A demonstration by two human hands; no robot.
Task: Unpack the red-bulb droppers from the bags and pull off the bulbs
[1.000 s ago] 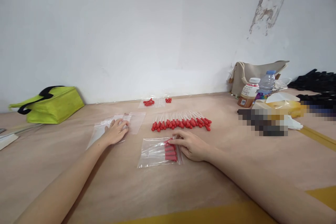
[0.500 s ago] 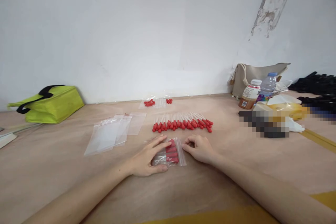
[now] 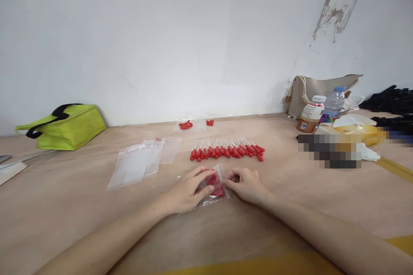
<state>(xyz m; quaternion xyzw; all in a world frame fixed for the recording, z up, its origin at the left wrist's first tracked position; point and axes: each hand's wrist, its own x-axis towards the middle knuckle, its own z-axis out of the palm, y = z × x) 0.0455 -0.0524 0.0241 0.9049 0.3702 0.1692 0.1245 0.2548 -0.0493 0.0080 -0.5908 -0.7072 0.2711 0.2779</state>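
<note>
A small clear zip bag point(image 3: 217, 185) with red-bulbed droppers inside lies on the wooden table point(image 3: 258, 223) in front of me. My left hand point(image 3: 189, 191) rests flat over the bag's left part, fingers stretched across it. My right hand point(image 3: 245, 184) pinches the bag's right edge between thumb and fingers. Just beyond the bag lies a row of several loose red-bulbed droppers point(image 3: 227, 150).
Empty clear zip bags point(image 3: 142, 162) lie to the left. Another bag with red bulbs point(image 3: 192, 125) sits near the wall. A lime green bag point(image 3: 63, 126) stands far left. At right are a beige tote point(image 3: 322, 90), two bottles point(image 3: 311, 113), tissues and black items.
My left hand left the empty bags and came right onto the filled bag. My right hand shifted from the bag's top to pinching its right edge; the bag looks more bunched.
</note>
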